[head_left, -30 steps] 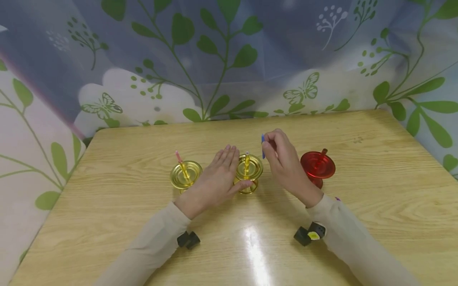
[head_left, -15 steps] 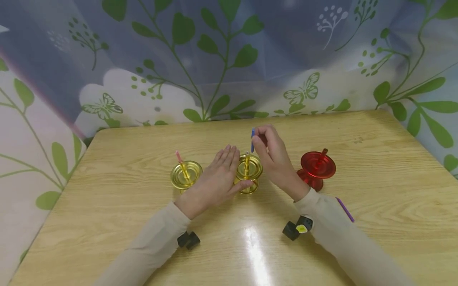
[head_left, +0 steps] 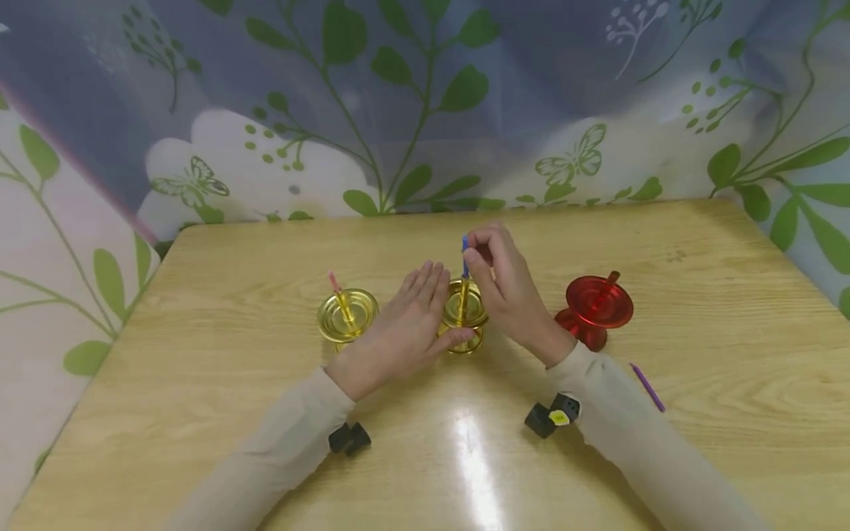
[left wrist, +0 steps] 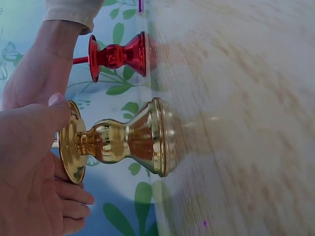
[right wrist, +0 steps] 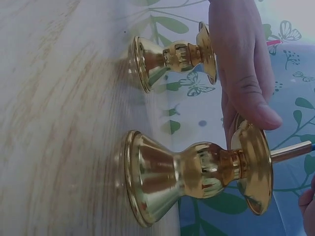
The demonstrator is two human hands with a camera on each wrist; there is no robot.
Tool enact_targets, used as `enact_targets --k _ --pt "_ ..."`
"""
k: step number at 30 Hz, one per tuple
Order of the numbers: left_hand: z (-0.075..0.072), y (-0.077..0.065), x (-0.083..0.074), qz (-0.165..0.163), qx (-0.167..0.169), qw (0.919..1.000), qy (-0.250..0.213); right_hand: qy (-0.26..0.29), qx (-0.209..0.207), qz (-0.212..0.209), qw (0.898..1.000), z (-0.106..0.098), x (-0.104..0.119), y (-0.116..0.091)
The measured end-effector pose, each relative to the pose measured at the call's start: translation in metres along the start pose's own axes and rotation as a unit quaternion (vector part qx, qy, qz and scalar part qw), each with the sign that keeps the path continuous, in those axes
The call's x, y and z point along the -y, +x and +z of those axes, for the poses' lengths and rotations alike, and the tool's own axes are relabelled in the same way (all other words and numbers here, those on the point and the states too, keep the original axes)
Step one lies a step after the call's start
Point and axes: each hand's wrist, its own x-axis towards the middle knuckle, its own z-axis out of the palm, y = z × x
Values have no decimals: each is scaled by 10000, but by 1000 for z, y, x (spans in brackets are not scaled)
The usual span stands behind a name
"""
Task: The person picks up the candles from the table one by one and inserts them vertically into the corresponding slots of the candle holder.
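A blue candle (head_left: 465, 259) stands upright in the fingertips of my right hand (head_left: 506, 295). Its lower end meets the top of the thin central tube of the middle gold candle holder (head_left: 473, 313); whether it sits inside cannot be told. My left hand (head_left: 403, 318) steadies that holder, thumb at the near side of the dish rim and long straight fingers along its left side. The right wrist view shows the left thumb (right wrist: 266, 114) against the dish. At the left stands another gold candle holder (head_left: 361, 306) with a pink candle (head_left: 333, 282) in its tube.
A red candle holder (head_left: 584, 317), its tube bearing no visible candle, stands right of my right hand. A purple candle (head_left: 647, 387) lies beside my right sleeve. The wooden table (head_left: 219, 317) ends at a leaf-patterned cloth (head_left: 265, 177) behind.
My right hand has carried the blue candle leftward, from beside the middle holder to the top of its tube. The purple candle has come into view from under the right sleeve. My left hand stays put.
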Motion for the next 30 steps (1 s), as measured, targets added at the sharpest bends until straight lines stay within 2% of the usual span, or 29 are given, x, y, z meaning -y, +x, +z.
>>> enact_targets --k 6,12,21,30 --pt "0 -1 0 -27 140 9999 -89 -44 135 -142 9998 0 -1 -2" --pt "0 0 0 -27 20 10000 61 -49 227 -255 9994 2 0 1" --pt "-1 -1 1 -15 45 9999 -89 -151 -141 -330 9992 7 -2 -2" --pt "2 -1 2 61 -132 9999 -38 -139 -244 -428 9987 10 -6 -4"
